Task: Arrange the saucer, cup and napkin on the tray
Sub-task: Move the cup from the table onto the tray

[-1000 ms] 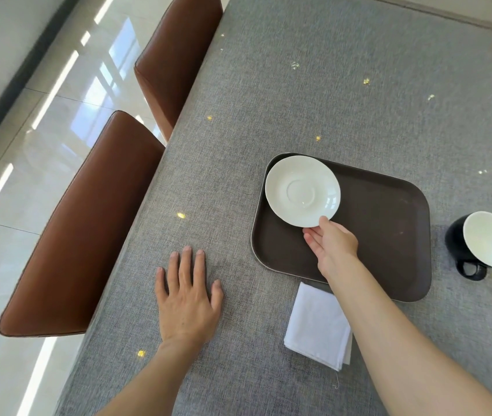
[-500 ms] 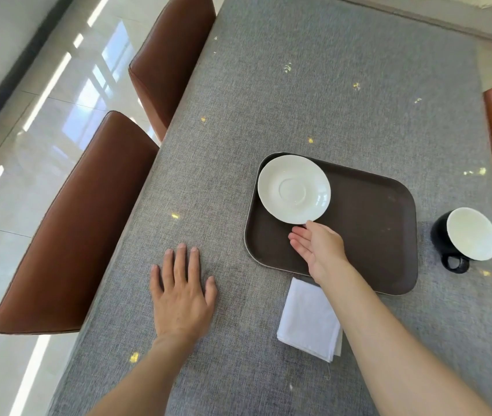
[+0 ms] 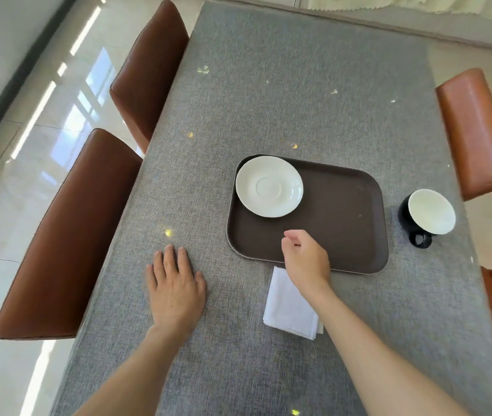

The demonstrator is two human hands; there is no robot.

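Observation:
A white saucer point(image 3: 269, 186) lies in the far left corner of the dark brown tray point(image 3: 341, 217). To the right of the tray, on the grey tablecloth, stands a black cup point(image 3: 426, 217) with a white inside, its handle toward me. A folded white napkin point(image 3: 288, 307) lies just in front of the tray, partly under my right forearm. My right hand point(image 3: 306, 259) hovers over the tray's near edge, empty, fingers loosely curled, apart from the saucer. My left hand point(image 3: 175, 283) rests flat on the cloth, left of the tray.
Two brown leather chairs point(image 3: 67, 232) stand along the table's left side, and two orange-brown chairs point(image 3: 476, 133) on the right. The grey cloth-covered table point(image 3: 283, 94) stretches away beyond the tray. Glossy tiled floor lies to the left.
My right hand has let go of the saucer's near rim and drawn back toward me over the tray's front edge. The saucer stays in the tray corner. The left hand has not moved.

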